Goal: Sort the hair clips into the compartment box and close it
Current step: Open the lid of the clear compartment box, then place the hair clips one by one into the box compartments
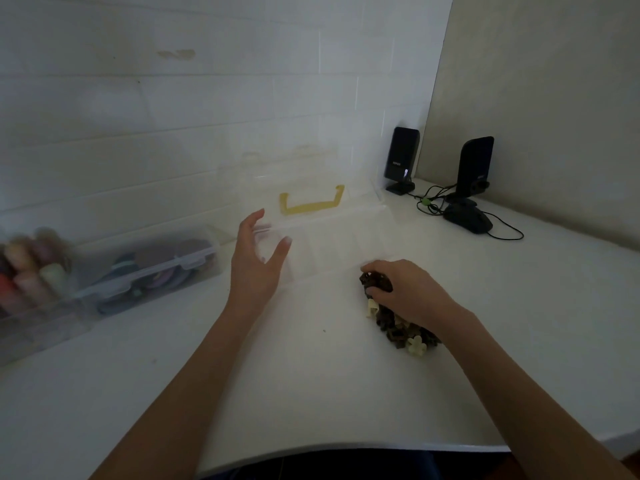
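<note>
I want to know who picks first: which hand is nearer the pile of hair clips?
Right. The right hand rests on the pile of hair clips, fingers curled over it; the left hand is apart, open at the compartment box.

Hair clips (398,323) dark brown, few cream — compartment box (329,244) clear, handle (311,202) yellow — speakers (401,157) black.

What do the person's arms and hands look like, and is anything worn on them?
Both forearms are bare as far as the view shows, with no sleeves in sight. The left hand and the right hand wear no gloves. No rings, watch or bracelets can be seen. The left hand's nails look short and unpainted, though the light is dim.
</note>
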